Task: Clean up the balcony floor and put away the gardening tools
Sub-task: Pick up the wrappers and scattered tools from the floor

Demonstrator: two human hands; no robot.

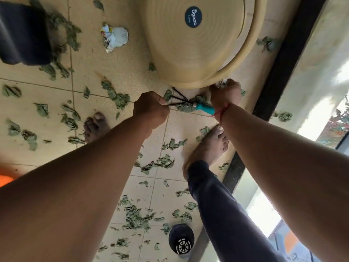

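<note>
Person bent over the tiled balcony floor (122, 72), both arms reaching down. The hand rake (204, 108) lies on the floor just below the rim of a big tan tub (185, 53). Its teal handle points toward the right wrist, and its dark tines (178, 96) fan out to the left. A clump of dry leaves sits over the rake's neck.

The left hand (151, 108) has its fingers curled and pinches the end of one tine. The right hand (225, 94) is at the tub's rim with its fingers bent. Something pale shows at the fingertips (scrap or rim, cannot tell), so its grip is unclear. There is a red thread (220, 111) round the right wrist.

The tub has ringed ridges and a dark round label (193, 17). Dry green leaves (136, 216) are scattered all over the tiles, thickest at lower centre and upper left.

A crumpled white wrapper (115, 37) lies left of the tub, apart from it. A dark bulky object (22, 35) at the top left corner is blurred. A small black pot (181, 237) with a white mesh base sits on the floor near the bottom, beside the trouser leg.

Bare left foot (96, 127) and bare right foot (211, 146) stand on the tiles among the leaves. A black frame (277, 76) runs along the right edge of the floor.
</note>
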